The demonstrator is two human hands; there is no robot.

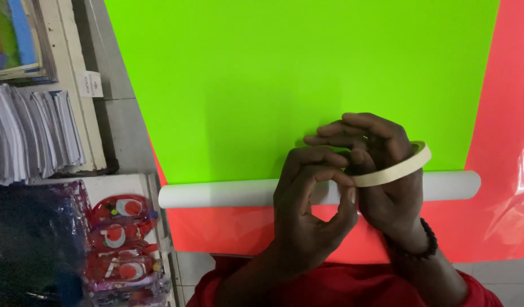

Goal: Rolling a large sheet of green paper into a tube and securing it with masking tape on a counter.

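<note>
Holding the tape roll (pixel 395 168) clamped in my right hand (pixel 387 187), I'd keep my left hand (pixel 307 210), fingertips pinched at its edge, picking steadily above the green sheet's (pixel 296 79) rolled near edge.

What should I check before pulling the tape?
1. Tape roll held: ok, the right hand grips it.
2. Tape end found: cannot tell; the left hand pinches at the roll's edge, fingers hide it.
3. Green sheet rolled up: ok, its near edge forms a white roll.
4. Roll lying straight: ok, it crosses the red sheet evenly.
5. Roll pinned down: not ok, both hands are on the tape.
</note>
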